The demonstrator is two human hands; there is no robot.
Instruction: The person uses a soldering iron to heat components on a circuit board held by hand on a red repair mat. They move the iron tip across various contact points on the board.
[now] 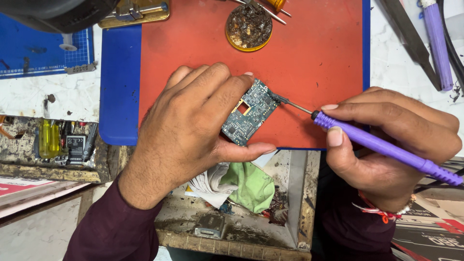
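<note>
Left hand (pixel 193 130) pinches green circuit board (pixel 250 113) tilted over red mat (pixel 314 53); right hand (pixel 391 145) grips purple screwdriver (pixel 377 142), shaft angled up-left, tip touching board's upper right edge.

Left hand (pixel 193 121) curled; right hand (pixel 391 140) in a pen-grip.

The bench is brightly and evenly lit from above, the colours full and clean. The red mat (pixel 314 53) shows no glare, only a soft sheen. Shadows are short and faint: a thin one under the left hand (pixel 193 125) toward the mat's near edge, another beneath the right hand (pixel 391 140). The circuit board (pixel 249 113) is sharp, its tiny parts crisp. A dark, blurred shape (pixel 53 12) crowds the far left corner, out of focus. Below the bench's near edge things lie dimmer.
</note>
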